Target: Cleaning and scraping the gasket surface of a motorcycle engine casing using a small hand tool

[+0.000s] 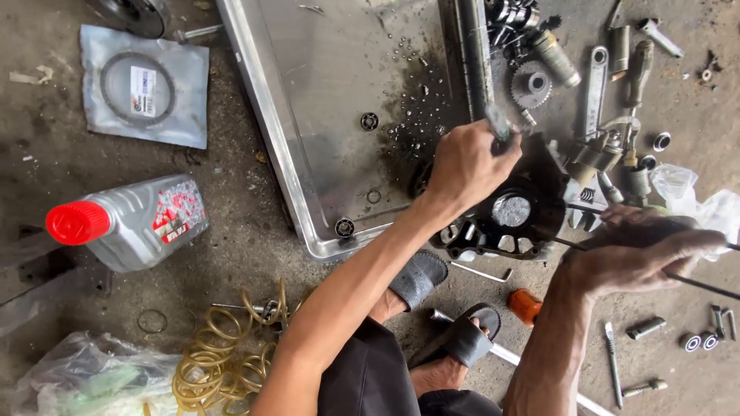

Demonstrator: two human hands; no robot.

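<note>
Left hand [466,162] grips a brush [493,115] above the black engine part [509,216] by the tray's [254,100] right edge; right hand [632,250] pinches thin rods [694,281]; loose bearing balls [416,123] could scatter if knocked

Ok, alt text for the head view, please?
Left hand holds a brush over a black engine part; right hand grips thin rods. Around: metal tray, oil bottle, scattered tools.

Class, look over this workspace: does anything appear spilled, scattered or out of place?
Yes. Small steel balls lie scattered in a black greasy smear across the metal tray, and the oil bottle lies tipped on its side on the floor.
</note>
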